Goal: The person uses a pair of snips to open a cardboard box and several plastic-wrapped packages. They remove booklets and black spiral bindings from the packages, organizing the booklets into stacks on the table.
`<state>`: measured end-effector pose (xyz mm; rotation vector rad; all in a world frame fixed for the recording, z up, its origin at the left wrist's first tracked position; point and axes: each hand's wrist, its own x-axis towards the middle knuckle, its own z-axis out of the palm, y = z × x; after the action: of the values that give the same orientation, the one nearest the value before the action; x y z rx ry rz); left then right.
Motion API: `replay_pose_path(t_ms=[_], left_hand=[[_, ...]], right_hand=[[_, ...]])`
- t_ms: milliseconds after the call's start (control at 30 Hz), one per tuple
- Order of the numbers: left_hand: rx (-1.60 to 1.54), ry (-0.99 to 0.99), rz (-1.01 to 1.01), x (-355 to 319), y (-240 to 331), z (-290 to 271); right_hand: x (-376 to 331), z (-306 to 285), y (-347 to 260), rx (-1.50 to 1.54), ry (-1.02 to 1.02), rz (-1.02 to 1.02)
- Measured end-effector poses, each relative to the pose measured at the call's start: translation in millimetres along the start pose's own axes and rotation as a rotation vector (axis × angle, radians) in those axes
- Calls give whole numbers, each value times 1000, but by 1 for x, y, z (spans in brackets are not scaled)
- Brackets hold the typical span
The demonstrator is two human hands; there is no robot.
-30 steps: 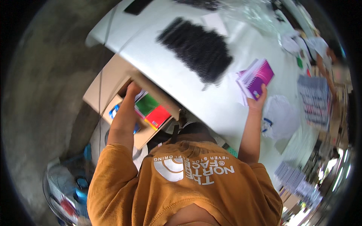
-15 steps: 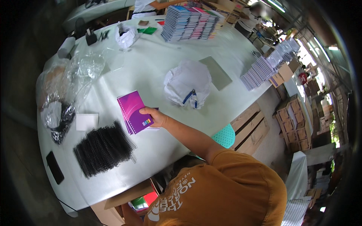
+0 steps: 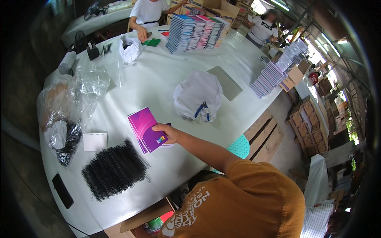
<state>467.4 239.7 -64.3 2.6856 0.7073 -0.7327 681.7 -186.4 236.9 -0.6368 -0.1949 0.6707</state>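
- White table (image 3: 158, 85): big and cluttered. The purple notebook (image 3: 145, 129) lies flat near the front edge, just beside the pile of black spiral coils (image 3: 115, 168).
- Stacks of notebooks (image 3: 196, 32) at the far end, where another person works: well apart, no clash likely.
- White plastic bag (image 3: 198, 97) with blue-handled pliers (image 3: 203, 111) sits near, behind the notebook. Risk: a sweep of the arm could snag the bag and drag the pliers off.
- Coils: loose and tangled; sliding the notebook toward them could catch its punched edge or knock coils over the edge.
- Right hand (image 3: 168, 133): fingers curled over the notebook's corner, pinching it. It's a one-corner grip, so the covers or pages may fan or slip if lifted.
- Left hand: out of view, so no second support visible.
- Small white pad (image 3: 95, 141): apart, low risk.
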Motion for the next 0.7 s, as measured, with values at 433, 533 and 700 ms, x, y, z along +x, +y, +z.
replay_pose_path(t_ms=[433,533,700], left_hand=[[-69,-27,16,-18,-30,13],[-106,-26,9,-23,-40,18],[-135,-59,40,-32,-55,38]], right_hand=[[0,7,-2,-2,22,45],[5,5,0,24,43,78],[-6,-4,1,38,105,54]])
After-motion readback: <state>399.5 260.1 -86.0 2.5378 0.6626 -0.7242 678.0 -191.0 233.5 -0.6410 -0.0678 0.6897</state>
